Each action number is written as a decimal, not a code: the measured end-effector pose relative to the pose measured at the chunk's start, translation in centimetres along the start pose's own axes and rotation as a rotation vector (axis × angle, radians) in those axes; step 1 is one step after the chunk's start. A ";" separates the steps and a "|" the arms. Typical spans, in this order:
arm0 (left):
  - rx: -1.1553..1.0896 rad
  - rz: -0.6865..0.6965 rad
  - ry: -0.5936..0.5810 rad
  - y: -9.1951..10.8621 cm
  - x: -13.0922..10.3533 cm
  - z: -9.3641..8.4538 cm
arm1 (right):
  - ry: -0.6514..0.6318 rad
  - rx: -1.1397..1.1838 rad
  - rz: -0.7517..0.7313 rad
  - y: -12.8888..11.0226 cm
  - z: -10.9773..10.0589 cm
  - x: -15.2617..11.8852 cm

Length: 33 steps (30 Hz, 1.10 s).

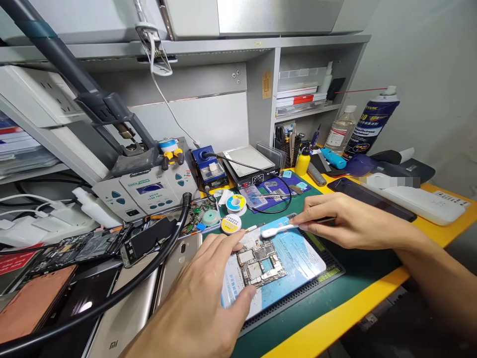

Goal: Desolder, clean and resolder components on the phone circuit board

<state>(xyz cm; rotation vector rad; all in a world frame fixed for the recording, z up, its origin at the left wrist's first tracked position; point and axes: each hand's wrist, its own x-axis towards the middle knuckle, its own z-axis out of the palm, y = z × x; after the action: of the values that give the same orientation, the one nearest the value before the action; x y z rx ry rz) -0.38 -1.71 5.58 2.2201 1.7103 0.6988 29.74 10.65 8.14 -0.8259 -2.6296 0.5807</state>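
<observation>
A bare phone circuit board (pixel 257 266) with an opening in it lies on a blue and white printed mat (pixel 294 263). My left hand (pixel 201 298) reaches in from the lower left, its thumb at the board's near end and its fingers at the far end, holding it there. My right hand (pixel 339 219) pinches a white toothbrush (pixel 281 228) by the handle. The brush head is down at the board's far corner. Its bristles are hidden underneath.
A soldering station (pixel 149 191), a solder spool (pixel 236 203) and a black cable (pixel 149 278) stand or run to the left. Several phones crowd the left edge. Behind are a yellow bottle (pixel 303 161) and a blue spray can (pixel 372 122); a dark phone (pixel 372 199) lies right.
</observation>
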 end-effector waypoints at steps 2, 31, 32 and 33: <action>0.004 0.007 0.006 0.0 0.0 0.0 | -0.007 -0.001 -0.004 -0.2 0.1 0.0; 0.060 0.068 0.017 -0.5 0.1 0.0 | -0.106 0.092 -0.008 -0.2 -1.5 -1.1; 0.059 0.062 0.020 -0.5 0.1 0.0 | -0.113 0.092 -0.015 -0.2 -1.4 -1.0; 0.057 0.056 0.023 -0.5 0.1 0.1 | -0.127 0.096 -0.025 -0.3 -1.3 -1.0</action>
<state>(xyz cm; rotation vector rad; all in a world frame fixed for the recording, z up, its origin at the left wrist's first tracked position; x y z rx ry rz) -0.75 -1.50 5.26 2.3153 1.7051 0.7001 30.92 10.25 9.26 -0.7488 -2.6973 0.7693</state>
